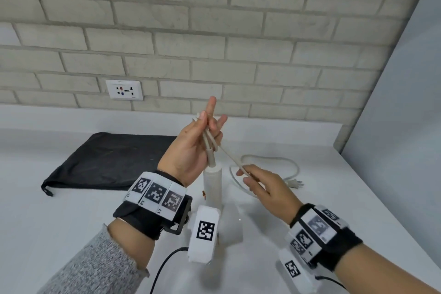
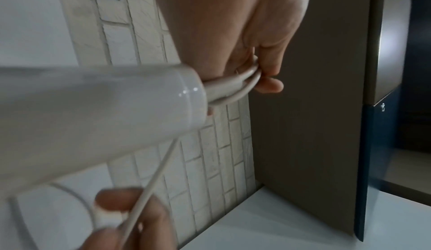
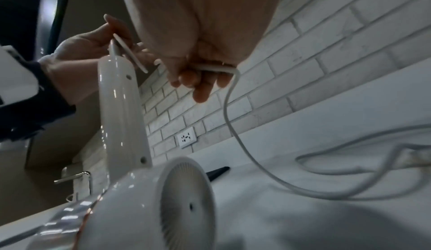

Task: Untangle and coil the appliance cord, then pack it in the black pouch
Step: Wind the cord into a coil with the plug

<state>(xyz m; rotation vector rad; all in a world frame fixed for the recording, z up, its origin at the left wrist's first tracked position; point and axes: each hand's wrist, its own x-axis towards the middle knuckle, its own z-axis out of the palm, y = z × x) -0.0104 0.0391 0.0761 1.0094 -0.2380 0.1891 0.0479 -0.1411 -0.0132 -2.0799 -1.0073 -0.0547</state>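
Head view, nearest first: white hair dryer (image 1: 212,188) standing handle-up on the white counter (image 1: 71,222). Right hand (image 1: 265,186) pinches the cord (image 1: 232,159) between thumb and fingers — line taut up to the left hand (image 1: 193,150), which grips several loops near the handle's top, two fingers straight. Behind, slack cord and plug (image 1: 297,184) on the counter; black pouch (image 1: 107,162) lies flat, back left.

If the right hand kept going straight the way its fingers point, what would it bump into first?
Most likely the left hand, which holds loops of the cord above the hair dryer's handle. The right hand points up and left along the taut cord; depth is uncertain.
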